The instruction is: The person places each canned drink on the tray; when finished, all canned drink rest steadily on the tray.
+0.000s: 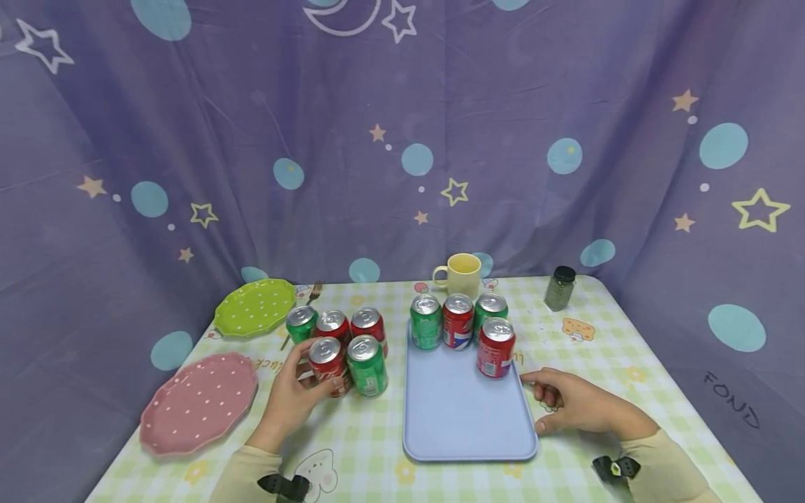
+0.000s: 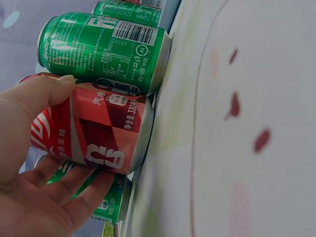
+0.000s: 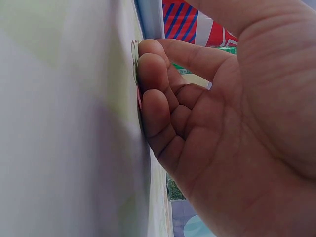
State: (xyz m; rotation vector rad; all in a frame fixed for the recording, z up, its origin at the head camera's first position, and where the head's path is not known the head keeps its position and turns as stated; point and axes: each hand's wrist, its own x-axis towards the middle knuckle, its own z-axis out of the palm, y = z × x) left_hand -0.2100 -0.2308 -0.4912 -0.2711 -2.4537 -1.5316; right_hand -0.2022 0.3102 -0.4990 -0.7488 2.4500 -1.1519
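My left hand (image 1: 294,397) grips a red soda can (image 1: 328,363) at the front of a cluster on the table's left side, thumb on one side and fingers on the other. Directly right of that can is a green soda can (image 1: 367,367); behind stand a green can (image 1: 302,323) and two more red cans (image 1: 367,323). By the right edge of a blue tray (image 1: 465,419), my right hand (image 1: 581,405) rests on the cloth with its index finger at the rim and the other fingers loosely bent. Several cans stand on the tray's back part, including a red can (image 1: 496,349) nearest me.
A yellow mug (image 1: 464,276) stands behind the tray, and a black-lidded jar (image 1: 560,290) at the back right. At left lie a green dotted plate (image 1: 254,307), a pink dotted plate (image 1: 200,404) and a fork (image 1: 314,293), partly hidden by cans.
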